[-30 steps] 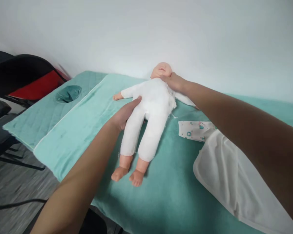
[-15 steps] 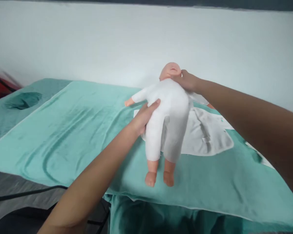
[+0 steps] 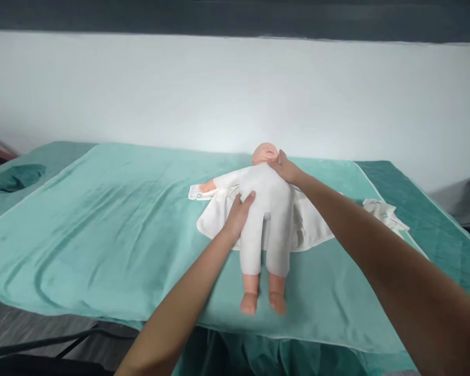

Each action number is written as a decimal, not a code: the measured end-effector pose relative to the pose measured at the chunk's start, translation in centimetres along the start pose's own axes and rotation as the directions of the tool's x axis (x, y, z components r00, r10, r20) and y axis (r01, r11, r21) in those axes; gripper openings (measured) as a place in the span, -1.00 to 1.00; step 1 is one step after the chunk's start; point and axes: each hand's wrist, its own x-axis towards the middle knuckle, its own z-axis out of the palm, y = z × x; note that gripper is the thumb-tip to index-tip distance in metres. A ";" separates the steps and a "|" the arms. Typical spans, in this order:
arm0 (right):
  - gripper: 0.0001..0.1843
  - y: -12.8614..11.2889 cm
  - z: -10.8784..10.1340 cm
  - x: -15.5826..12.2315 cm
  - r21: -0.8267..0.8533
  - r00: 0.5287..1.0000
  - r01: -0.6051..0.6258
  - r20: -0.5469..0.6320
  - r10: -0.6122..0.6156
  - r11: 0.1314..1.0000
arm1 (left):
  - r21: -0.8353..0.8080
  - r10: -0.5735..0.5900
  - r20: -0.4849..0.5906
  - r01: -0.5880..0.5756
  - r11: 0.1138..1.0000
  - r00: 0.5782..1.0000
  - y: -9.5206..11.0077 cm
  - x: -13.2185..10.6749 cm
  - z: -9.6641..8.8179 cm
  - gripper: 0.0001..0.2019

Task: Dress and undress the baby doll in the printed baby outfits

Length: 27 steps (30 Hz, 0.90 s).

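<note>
A baby doll [image 3: 276, 201] with a white cloth body and pink plastic head, hand and feet lies on its back, head toward the wall. Beneath it a white baby shirt [image 3: 311, 230] is spread out, one patterned cuff showing under the doll's hand at the left. My left hand [image 3: 239, 215] grips the doll's side at the waist, thumb on top and the other fingers hidden. At the neck, my right hand [image 3: 285, 168] holds the doll, its fingers partly hidden behind the head and shoulder. My right forearm covers the doll's other arm.
A green sheet [image 3: 113, 224] covers the padded bed, which has a face hole [image 3: 15, 177] at its left end. Some crumpled white patterned cloth [image 3: 386, 214] lies at the right. Behind the bed stands a white wall [image 3: 180, 89]. A black bar [image 3: 55, 339] runs below the front left edge.
The doll has been lowered from above the bed onto the spread shirt, with both my hands still on it. The view has tilted up, showing more wall and the bed's right end.
</note>
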 end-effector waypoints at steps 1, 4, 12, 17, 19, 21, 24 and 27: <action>-0.01 -0.3 -0.3 0.1 -0.099 0.999 -0.010 0.034 0.014 0.995 | 0.021 0.010 -0.029 -0.009 1.000 1.000 -0.4 0.1 -0.2 -0.38; -0.22 -2.3 -1.7 -0.1 -0.446 0.986 0.167 0.063 -0.155 0.879 | 0.167 0.069 -0.099 -0.052 0.985 0.993 -1.3 0.4 -1.0 -0.47; -0.55 -11.2 4.1 0.2 -0.454 0.810 0.586 0.310 -0.498 0.671 | 0.610 0.356 -0.163 -0.190 0.769 0.920 -1.8 1.2 -1.5 -0.65; -0.53 -13.5 9.8 1.9 -0.487 0.804 0.578 0.477 -0.354 0.655 | 0.823 0.392 -0.096 -0.149 0.549 0.915 -2.0 1.4 -3.2 -0.73; -0.54 -13.3 10.1 2.2 -0.477 0.815 0.559 0.467 -0.343 0.679 | 0.894 0.451 -0.050 -0.160 0.418 0.891 -2.0 1.6 -4.4 -0.75; -0.57 -12.9 9.3 2.0 -0.469 0.823 0.548 0.449 -0.347 0.692 | 0.941 0.523 -0.004 -0.174 0.291 0.852 -2.1 2.0 -5.4 -0.78; -0.61 -12.1 7.4 1.2 -0.440 0.835 0.534 0.410 -0.368 0.722 | 0.968 0.546 -0.034 -0.107 0.225 0.837 -2.4 3.1 -6.3 -0.79; -0.63 -11.3 6.0 0.3 -0.399 0.856 0.498 0.369 -0.363 0.770 | 0.974 0.532 -0.090 -0.038 0.225 0.842 -2.5 4.5 -6.5 -0.83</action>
